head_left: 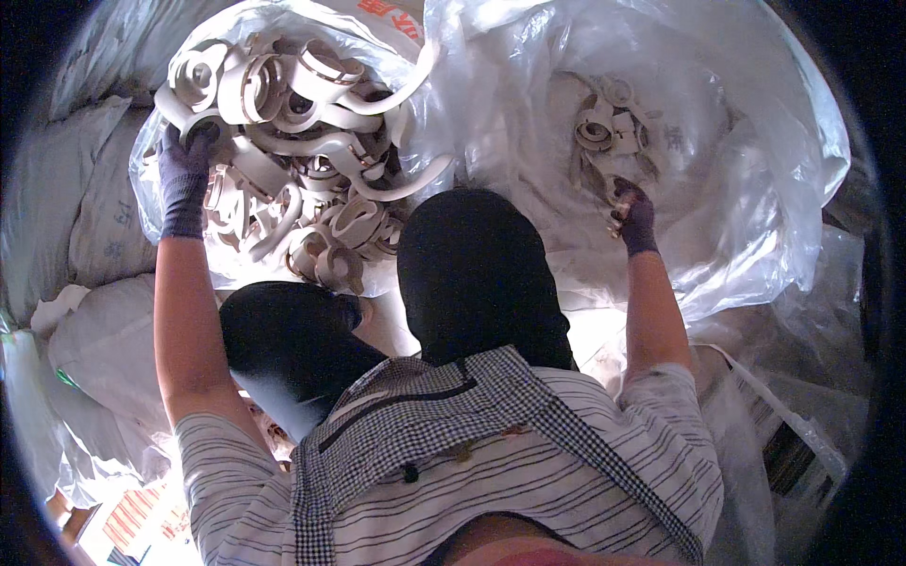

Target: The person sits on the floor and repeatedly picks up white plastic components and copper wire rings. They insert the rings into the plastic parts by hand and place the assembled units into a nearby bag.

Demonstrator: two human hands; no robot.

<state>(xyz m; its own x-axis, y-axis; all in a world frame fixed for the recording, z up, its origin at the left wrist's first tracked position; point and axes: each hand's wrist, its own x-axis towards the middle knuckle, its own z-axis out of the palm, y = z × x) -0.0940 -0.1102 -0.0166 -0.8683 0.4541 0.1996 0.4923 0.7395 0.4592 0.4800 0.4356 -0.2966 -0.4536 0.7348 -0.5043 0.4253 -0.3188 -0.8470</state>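
My left hand [187, 179], in a dark grey knit glove, is at the left edge of a heap of white plastic parts [326, 141]. Its fingers close on a white curved part with a ring end [205, 121]. The heaped parts have rings and curved arms, some with copper-coloured bands. On the right, my right hand [636, 215], also gloved, is curled inside a clear plastic bag [746, 189]. What its fingers hold is too small and shadowed to make out. Just beyond it lie a few similar white parts [613, 127] at the bag's bottom.
A clear plastic liner [283, 14] surrounds the left heap, its rim touching the right bag. Filled grey-white sacks [94, 226] stand along the left. My dark-clad knees [477, 274] are between the two bags. More plastic sheeting [821, 321] lies at the right.
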